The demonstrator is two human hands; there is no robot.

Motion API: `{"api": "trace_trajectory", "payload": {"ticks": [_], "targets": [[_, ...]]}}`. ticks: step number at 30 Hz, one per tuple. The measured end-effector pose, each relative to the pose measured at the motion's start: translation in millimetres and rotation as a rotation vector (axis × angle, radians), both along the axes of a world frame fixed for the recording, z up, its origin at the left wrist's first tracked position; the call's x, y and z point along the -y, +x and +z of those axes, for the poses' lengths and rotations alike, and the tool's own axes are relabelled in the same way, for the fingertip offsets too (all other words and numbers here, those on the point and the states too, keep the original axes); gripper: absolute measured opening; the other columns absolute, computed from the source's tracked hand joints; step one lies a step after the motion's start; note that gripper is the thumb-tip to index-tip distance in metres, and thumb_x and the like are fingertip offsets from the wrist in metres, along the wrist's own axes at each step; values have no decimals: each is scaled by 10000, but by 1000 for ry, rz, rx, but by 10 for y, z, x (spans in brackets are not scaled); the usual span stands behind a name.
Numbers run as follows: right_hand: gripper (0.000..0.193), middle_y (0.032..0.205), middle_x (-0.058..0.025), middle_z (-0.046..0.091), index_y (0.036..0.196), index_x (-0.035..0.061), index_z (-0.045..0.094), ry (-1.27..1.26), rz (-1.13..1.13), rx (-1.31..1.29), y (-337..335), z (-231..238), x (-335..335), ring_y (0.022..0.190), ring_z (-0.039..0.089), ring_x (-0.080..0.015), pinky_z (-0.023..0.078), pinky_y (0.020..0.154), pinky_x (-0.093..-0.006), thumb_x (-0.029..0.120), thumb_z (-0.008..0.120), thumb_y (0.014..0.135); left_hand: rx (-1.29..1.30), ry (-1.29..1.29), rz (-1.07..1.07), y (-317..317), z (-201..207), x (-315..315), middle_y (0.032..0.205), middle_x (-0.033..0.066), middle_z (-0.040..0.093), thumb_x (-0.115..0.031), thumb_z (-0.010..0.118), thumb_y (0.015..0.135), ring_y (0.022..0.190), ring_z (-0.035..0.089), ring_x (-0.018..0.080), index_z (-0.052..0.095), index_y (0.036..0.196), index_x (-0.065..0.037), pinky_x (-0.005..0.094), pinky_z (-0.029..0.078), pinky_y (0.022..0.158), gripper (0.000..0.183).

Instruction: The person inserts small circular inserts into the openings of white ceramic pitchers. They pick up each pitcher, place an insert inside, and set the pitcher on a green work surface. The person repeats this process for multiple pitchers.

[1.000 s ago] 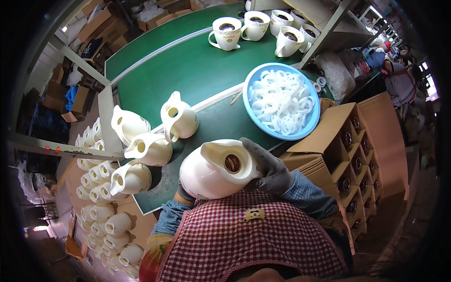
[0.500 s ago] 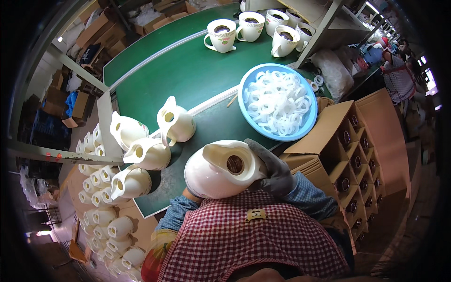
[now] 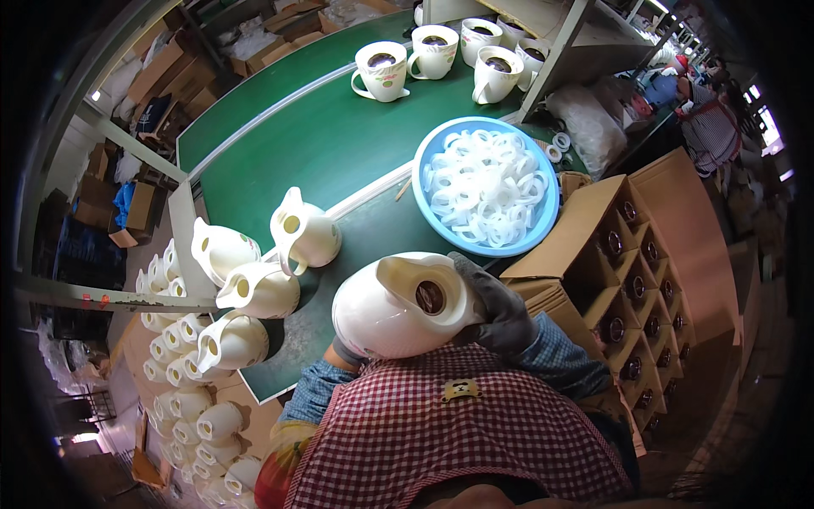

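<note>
In front of my apron I hold a glossy white vacuum jug body [image 3: 386, 310], tilted, its round opening and spout facing up. Shiny brown ribbing shows inside the opening. My right hand [image 3: 498, 310], in a dark grey glove, is closed round the jug's right side. Under its lower left side is my left hand [image 3: 346, 353], also gloved; its fingers are mostly hidden behind the jug. Several similar white jug bodies stand to the left on the green table, the nearest jug body [image 3: 233, 341] close to the table's corner.
A light blue basin [image 3: 419, 204] heaped with translucent white rings [image 3: 487, 187] stands beyond my right hand. Decorated jugs [image 3: 381, 72] with dark openings stand at the far side. At right is a divided cardboard carton [image 3: 564, 242] holding shiny round-ended items. More jug bodies [image 3: 219, 422] stand lower left.
The jug has turned slightly in my hands, its opening shifting a little right. A bit more of my left hand shows. The surroundings have slid slightly left in the picture.
</note>
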State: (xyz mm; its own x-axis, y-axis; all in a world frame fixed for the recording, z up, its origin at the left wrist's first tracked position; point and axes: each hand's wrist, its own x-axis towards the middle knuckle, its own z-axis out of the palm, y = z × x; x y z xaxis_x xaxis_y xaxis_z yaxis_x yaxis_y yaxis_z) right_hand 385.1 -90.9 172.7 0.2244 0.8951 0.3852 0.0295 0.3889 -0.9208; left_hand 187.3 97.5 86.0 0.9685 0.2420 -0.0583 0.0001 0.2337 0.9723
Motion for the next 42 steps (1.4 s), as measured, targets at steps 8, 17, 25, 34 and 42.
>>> {"api": "trace_trajectory", "payload": {"ticks": [8,17,25,34,42], "targets": [[923,1591,-272,392,1547,-32,378,-70,-21,197,239,98,236,1513,339,-408,316,1223,-512,160,883,800,-9,-42,44,-8,62,118,1507,142,515,-271,615,1021,1345,531,304,429,1514,-102,498,474,1101,554],[988,1581,-293,391,1592,24,314,146,-174,480,596,199,123,1494,357,-437,373,1199,-513,225,872,802,26,-38,473,-149,299,234,1402,158,596,-254,622,1021,1259,598,313,492,1459,-59,450,516,1026,497],[445,1247,-261,670,1297,-48,623,-172,-207,370,856,412,77,1147,676,-400,552,994,-455,145,725,909,347,989,540,1912,1001,-1817,1300,156,652,-68,768,855,1140,664,301,694,1189,10,422,536,954,350],[410,1175,-238,710,1238,-53,661,-335,-419,610,1024,535,273,1052,717,-382,588,923,-444,89,723,858,-88,1588,98,4819,56,-2363,1512,89,471,-124,763,789,1360,489,379,725,1132,-95,439,462,1121,346],[409,1303,-168,686,1305,6,665,-692,-878,607,1224,563,1323,1192,668,-340,534,1020,-432,59,697,900,113,1617,134,5543,-883,-3229,1340,172,596,-112,578,892,1251,579,347,640,1311,-104,429,482,1069,423]]}}
